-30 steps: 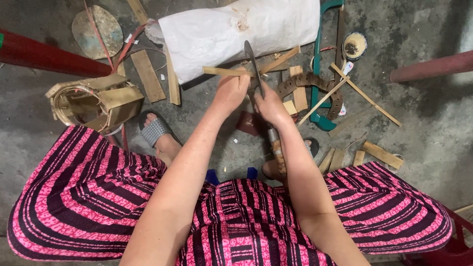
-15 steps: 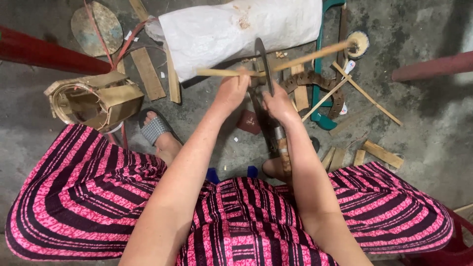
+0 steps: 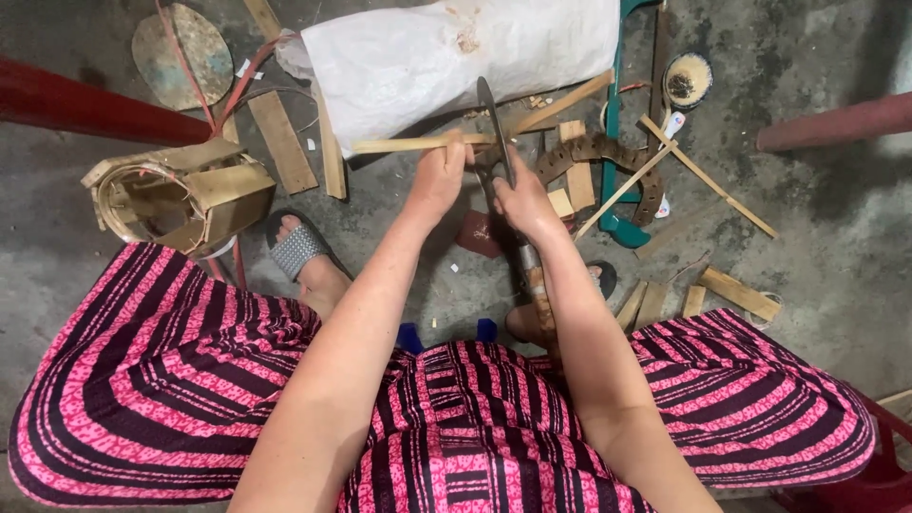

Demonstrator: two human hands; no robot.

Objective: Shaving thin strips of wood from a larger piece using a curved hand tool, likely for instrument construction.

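Head view, looking straight down over a seated person's lap. Left hand (image 3: 439, 177) is curled shut around a thin bamboo strip (image 3: 408, 145), fingers wrapped over it, thumb side up. Strip is pale yellow-tan, flat and narrow, lying roughly level, left end sticking out well past the fist over the white sack (image 3: 456, 57). Its right end meets the knife blade (image 3: 492, 123) just beside the fist; a longer tan stick (image 3: 568, 99) runs up and right from about that spot, can't tell if it's the same piece.

Right hand (image 3: 524, 202) is closed and pressed against the knife just below the blade, knuckles up. Blade is dark, long, slightly curved, tip pointing away from the body. Wooden handle (image 3: 540, 296) runs back toward the lap, under the right forearm. Hands nearly touching, the blade between them.

Around them, on the concrete floor (image 3: 807, 237): short bamboo offcuts (image 3: 731, 293) to the right, two crossed thin sticks (image 3: 684, 171), a curved brown woven band (image 3: 617, 152), a teal frame (image 3: 616, 161), a small round bowl (image 3: 688, 80). Left side: a partly built bamboo basket form (image 3: 180, 195), a flat wood slat (image 3: 281, 141), a round metal disc (image 3: 182, 55). Grey sandal (image 3: 296, 249) on the left foot. Pink and black striped skirt (image 3: 171, 380) fills the bottom of the view.
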